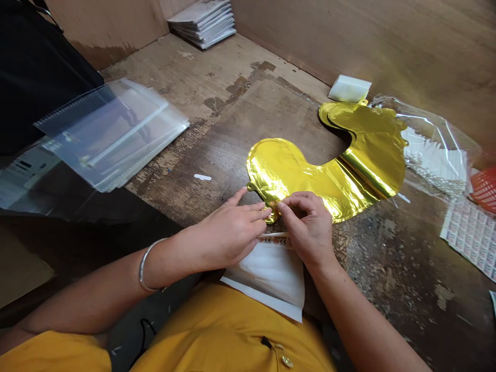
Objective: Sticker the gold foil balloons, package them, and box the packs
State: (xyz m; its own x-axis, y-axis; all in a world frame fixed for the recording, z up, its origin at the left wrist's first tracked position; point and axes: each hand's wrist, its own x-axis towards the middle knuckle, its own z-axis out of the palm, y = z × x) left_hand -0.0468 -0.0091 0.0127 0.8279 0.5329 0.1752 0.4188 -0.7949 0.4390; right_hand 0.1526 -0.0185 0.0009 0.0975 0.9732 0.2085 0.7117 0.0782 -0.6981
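Mid-frame, head view, my only feed: gold foil [298,175] flat on the table [240,124], narrow end toward the wearer, wide end off to the upper right. Makes sense to me, as the narrow end is then where both hands meet.

Left hand [232,227]: palm down, fingers spread, forefinger at the tab [251,186], other fingertips on the narrow end. I read that as a hold-down; foil looks slick and would slide. Right hand [310,227]: curled, thumb beside forefinger on the same end. Can't tell if the tips are closed on foil, on a label, or just pressing. Hands near each other, not clasped.

Lower middle: white sheet [267,289] overhangs the table edge, printed strip [275,241] uppermost just under the hands. Probably parked there for short reach.

Right edge: label sheet [470,235] lying flat, red basket [484,188] above it, clear bag [437,144] of white pieces beside the foil. Left: clear sleeves [127,134] piled at an angle, likely kept out of elbow range. Top: stack [203,23] against the wall, well apart from the work.
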